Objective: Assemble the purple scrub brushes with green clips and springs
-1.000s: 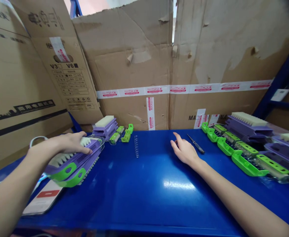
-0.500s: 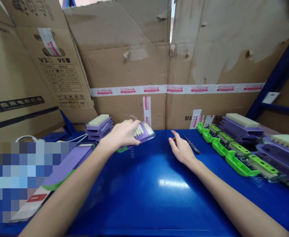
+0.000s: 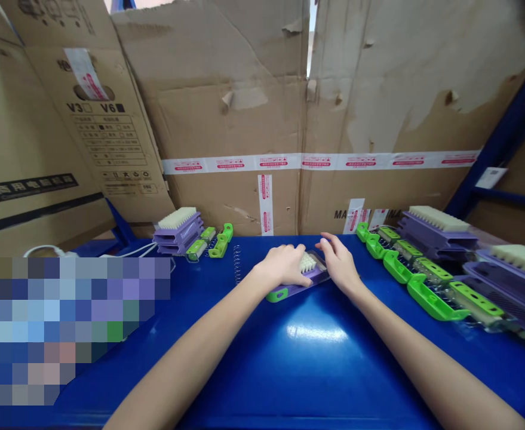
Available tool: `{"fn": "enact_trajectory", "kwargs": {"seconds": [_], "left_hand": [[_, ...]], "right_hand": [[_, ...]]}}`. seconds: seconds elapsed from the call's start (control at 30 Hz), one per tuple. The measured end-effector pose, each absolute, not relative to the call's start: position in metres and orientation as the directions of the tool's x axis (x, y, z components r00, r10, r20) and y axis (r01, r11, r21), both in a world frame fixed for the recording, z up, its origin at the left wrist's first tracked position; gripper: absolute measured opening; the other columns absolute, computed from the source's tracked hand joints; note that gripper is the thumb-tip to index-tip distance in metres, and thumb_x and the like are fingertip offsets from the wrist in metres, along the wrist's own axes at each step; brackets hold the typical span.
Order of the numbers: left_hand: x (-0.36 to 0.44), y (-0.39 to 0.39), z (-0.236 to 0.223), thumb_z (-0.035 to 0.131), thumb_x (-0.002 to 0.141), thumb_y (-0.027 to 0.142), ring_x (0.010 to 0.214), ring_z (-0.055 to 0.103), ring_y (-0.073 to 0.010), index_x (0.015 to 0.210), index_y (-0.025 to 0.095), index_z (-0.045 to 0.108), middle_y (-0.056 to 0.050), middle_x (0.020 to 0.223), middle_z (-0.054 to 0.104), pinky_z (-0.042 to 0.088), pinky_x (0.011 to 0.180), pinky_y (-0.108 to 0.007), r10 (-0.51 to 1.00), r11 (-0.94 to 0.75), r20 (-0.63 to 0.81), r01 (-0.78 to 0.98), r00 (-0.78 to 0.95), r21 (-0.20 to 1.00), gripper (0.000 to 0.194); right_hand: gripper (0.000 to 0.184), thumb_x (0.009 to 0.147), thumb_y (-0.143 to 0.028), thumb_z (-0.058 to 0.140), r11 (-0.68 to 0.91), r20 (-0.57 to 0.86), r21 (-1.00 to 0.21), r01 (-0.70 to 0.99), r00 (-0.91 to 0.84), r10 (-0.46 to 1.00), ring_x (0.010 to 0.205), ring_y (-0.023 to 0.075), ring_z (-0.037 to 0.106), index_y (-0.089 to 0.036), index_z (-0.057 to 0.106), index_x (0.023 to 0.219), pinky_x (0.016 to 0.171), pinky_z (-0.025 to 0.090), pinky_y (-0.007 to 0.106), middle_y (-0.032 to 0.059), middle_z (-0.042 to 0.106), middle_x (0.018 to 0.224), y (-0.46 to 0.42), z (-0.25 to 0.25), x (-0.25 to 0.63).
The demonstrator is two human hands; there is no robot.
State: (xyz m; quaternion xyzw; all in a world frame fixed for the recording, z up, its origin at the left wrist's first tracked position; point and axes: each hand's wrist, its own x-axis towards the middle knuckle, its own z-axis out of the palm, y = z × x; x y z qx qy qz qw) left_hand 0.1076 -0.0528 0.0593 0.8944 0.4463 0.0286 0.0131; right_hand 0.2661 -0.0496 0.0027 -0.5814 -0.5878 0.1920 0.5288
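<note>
My left hand (image 3: pixel 284 264) is closed over a purple brush-like piece (image 3: pixel 313 276) with cream bristles, a green end and what looks like a clear cover. The hand hides much of its middle. At the far right end of this piece is my right hand (image 3: pixel 340 260), fingers stretched out and thumb apart; I cannot tell whether it touches the piece. A thin coil spring (image 3: pixel 237 266) lies to the left of my left hand on the blue table (image 3: pixel 253 364).
Purple blocks with cream bristles (image 3: pixel 177 221) and green parts (image 3: pixel 221 242) stand back left. On the right are green handle-like pieces (image 3: pixel 432 298), springs and more purple blocks (image 3: pixel 436 230). A cardboard wall (image 3: pixel 226 125) closes off the back. The lower left is blurred out.
My left hand has moved right and down with the purple brush-like piece, bringing it beside my right hand. The spring and green parts at left are uncovered; the screwdriver by my right hand is now hidden.
</note>
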Motion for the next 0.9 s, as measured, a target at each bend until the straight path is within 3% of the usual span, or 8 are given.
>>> {"fn": "enact_trajectory", "kwargs": {"seconds": [0.1,0.2,0.3,0.4,0.47,0.6,0.73,0.9], "left_hand": [[0.097,-0.058,0.064,0.041,0.074,0.074,0.102,0.061,-0.0317,0.116,0.021,0.051,-0.014,0.111,0.063,0.050,0.078,-0.041,0.829,-0.553,0.144,0.830,0.540,0.070,0.068],[0.073,-0.063,0.072,0.025,0.088,0.062,0.100,0.062,-0.0310,0.108,0.016,0.058,-0.015,0.105,0.066,0.049,0.079,-0.042,0.911,-0.358,0.219,0.934,0.350,-0.003,0.060],[0.046,-0.067,0.072,0.038,0.086,0.056,0.096,0.064,-0.0336,0.098,0.012,0.064,-0.019,0.098,0.067,0.050,0.076,-0.041,0.982,-0.133,0.118,0.985,0.146,-0.110,0.053],[0.023,-0.069,0.063,0.053,0.079,0.049,0.096,0.064,-0.0339,0.097,0.013,0.065,-0.019,0.100,0.067,0.050,0.074,-0.039,0.994,-0.108,-0.036,0.980,0.103,-0.167,0.042],[0.012,-0.070,0.058,0.054,0.079,0.036,0.097,0.064,-0.0313,0.095,0.015,0.065,-0.016,0.101,0.068,0.050,0.075,-0.037,0.992,-0.115,-0.072,0.981,0.104,-0.156,0.029],[-0.008,-0.063,0.066,0.052,0.079,0.028,0.096,0.065,-0.0280,0.092,0.020,0.064,-0.011,0.097,0.069,0.048,0.076,-0.034,0.993,-0.109,0.047,0.993,0.111,-0.052,0.020],[-0.033,-0.042,0.085,0.054,0.079,0.037,0.094,0.065,-0.0292,0.108,0.019,0.057,-0.013,0.100,0.067,0.049,0.073,-0.034,0.964,0.043,0.261,0.998,-0.051,0.037,0.035],[-0.051,-0.009,0.090,0.055,0.080,0.032,0.101,0.062,-0.0314,0.110,0.014,0.057,-0.018,0.108,0.065,0.048,0.077,-0.035,0.933,0.206,0.296,0.978,-0.205,0.029,0.035]], "right_hand": [[0.047,0.085,-0.042,0.042,0.320,0.457,-0.739,0.593,0.091,0.885,0.097,0.0217,0.061,-0.016,0.054,0.123,0.089,0.044,0.037,0.0095,0.068,0.103,-0.052,0.002,0.263],[0.044,0.086,-0.038,0.041,0.379,0.493,-0.622,0.685,-0.033,0.869,0.101,0.0222,0.059,-0.016,0.056,0.120,0.093,0.042,0.037,0.0100,0.067,0.106,-0.051,-0.001,0.262],[0.042,0.088,-0.037,0.039,0.388,0.512,-0.576,0.719,-0.052,0.857,0.102,0.0221,0.059,-0.017,0.056,0.120,0.093,0.042,0.038,0.0091,0.066,0.107,-0.049,-0.004,0.262],[0.041,0.089,-0.037,0.038,0.398,0.527,-0.563,0.724,-0.056,0.848,0.102,0.0223,0.059,-0.018,0.057,0.119,0.093,0.042,0.038,0.0088,0.066,0.108,-0.048,-0.005,0.263],[0.041,0.089,-0.036,0.038,0.401,0.528,-0.557,0.727,-0.063,0.847,0.103,0.0225,0.059,-0.017,0.057,0.120,0.094,0.042,0.038,0.0094,0.066,0.109,-0.048,-0.006,0.263],[0.043,0.089,-0.036,0.037,0.397,0.518,-0.553,0.732,-0.071,0.852,0.104,0.0226,0.058,-0.015,0.056,0.120,0.094,0.042,0.037,0.0104,0.065,0.111,-0.048,-0.005,0.263],[0.043,0.089,-0.037,0.036,0.403,0.531,-0.542,0.737,-0.071,0.844,0.104,0.0232,0.058,-0.015,0.056,0.120,0.093,0.042,0.038,0.0102,0.066,0.110,-0.048,-0.006,0.263],[0.043,0.089,-0.037,0.036,0.410,0.534,-0.544,0.732,-0.075,0.842,0.104,0.0231,0.058,-0.015,0.056,0.120,0.093,0.042,0.038,0.0103,0.065,0.111,-0.047,-0.007,0.263]]}}
